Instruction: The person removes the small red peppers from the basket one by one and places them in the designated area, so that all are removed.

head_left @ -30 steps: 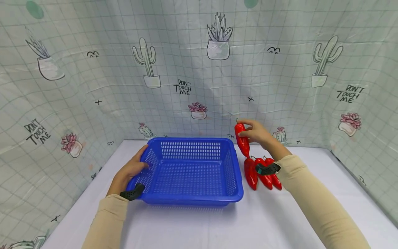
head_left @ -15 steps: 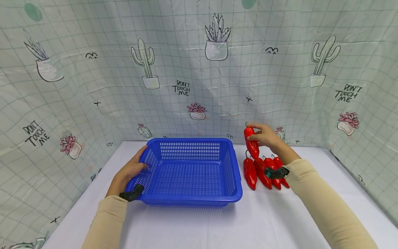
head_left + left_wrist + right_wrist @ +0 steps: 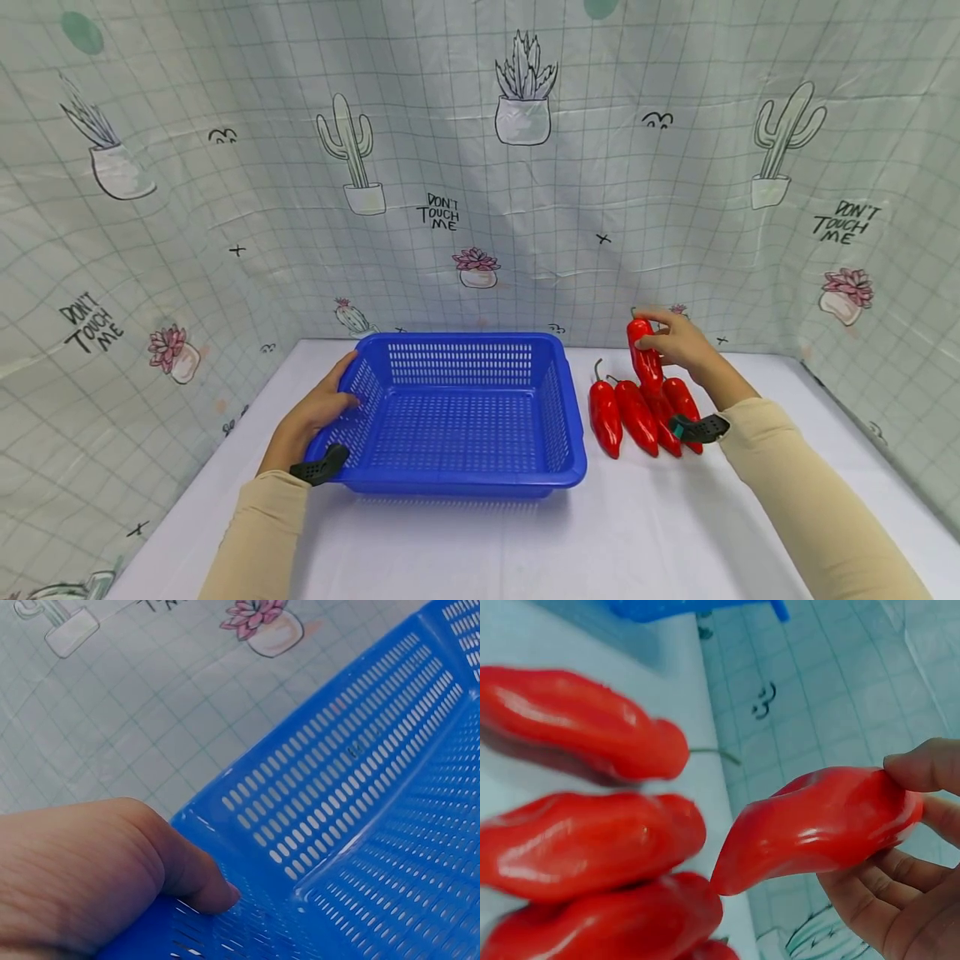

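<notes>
My left hand (image 3: 315,412) grips the left rim of a blue plastic basket (image 3: 457,478) with perforated walls. In the left wrist view the thumb (image 3: 196,883) hooks over the rim to the inside. Off to the right, my right hand (image 3: 681,342) holds a red pepper (image 3: 642,350) by its upper part, stem up and tip down. The right wrist view shows fingers and thumb on its stem end, with its tip close to the peppers (image 3: 592,847) below. Several red peppers lie side by side on the table, such as the leftmost pepper (image 3: 604,419).
The white tabletop (image 3: 480,558) carries the basket at centre-left, with the pepper row just right of it. A fabric backdrop (image 3: 420,275) with a grid and cactus drawings stands behind and at both sides.
My right hand has moved right and slightly down along the row, carrying the pepper. The left hand and the basket stay where they were.
</notes>
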Available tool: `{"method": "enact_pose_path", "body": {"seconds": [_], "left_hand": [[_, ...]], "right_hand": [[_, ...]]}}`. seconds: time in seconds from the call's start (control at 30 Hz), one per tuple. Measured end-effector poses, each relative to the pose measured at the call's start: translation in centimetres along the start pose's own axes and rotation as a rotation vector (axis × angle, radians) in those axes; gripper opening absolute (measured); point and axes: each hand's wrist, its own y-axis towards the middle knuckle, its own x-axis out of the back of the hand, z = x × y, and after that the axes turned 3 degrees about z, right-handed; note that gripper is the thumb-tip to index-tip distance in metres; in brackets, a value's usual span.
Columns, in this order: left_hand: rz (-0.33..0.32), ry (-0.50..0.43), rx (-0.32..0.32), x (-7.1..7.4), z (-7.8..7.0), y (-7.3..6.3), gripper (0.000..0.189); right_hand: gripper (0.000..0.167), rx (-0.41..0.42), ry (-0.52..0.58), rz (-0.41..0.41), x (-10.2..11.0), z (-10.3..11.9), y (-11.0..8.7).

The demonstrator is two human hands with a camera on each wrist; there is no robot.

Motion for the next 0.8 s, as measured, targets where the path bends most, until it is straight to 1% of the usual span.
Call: {"method": "enact_pose_path", "body": {"seconds": [0.17,0.3,0.43,0.67,0.8], "left_hand": [[-0.007,-0.004,0.013,0.0,0.1,0.0,0.093],[-0.008,0.002,0.012,0.0,0.0,0.0,0.092],[-0.002,0.006,0.009,0.0,0.0,-0.1,0.092],[-0.001,0.013,0.003,-0.1,-0.1,0.0,0.092],[0.005,0.009,-0.006,0.0,0.0,0.1,0.093]], "right_hand": [[0.065,-0.029,-0.015,-0.025,0.6,-1.5,-0.2],[0.063,-0.045,-0.021,-0.044,1.2,-2.7,-0.4],[0.063,-0.069,-0.031,-0.043,1.5,-3.9,-0.5],[0.063,-0.151,-0.073,-0.033,1.9,-6.1,-0.9],[0.064,-0.188,-0.076,-0.035,2.0,-6.7,-0.9]]}}
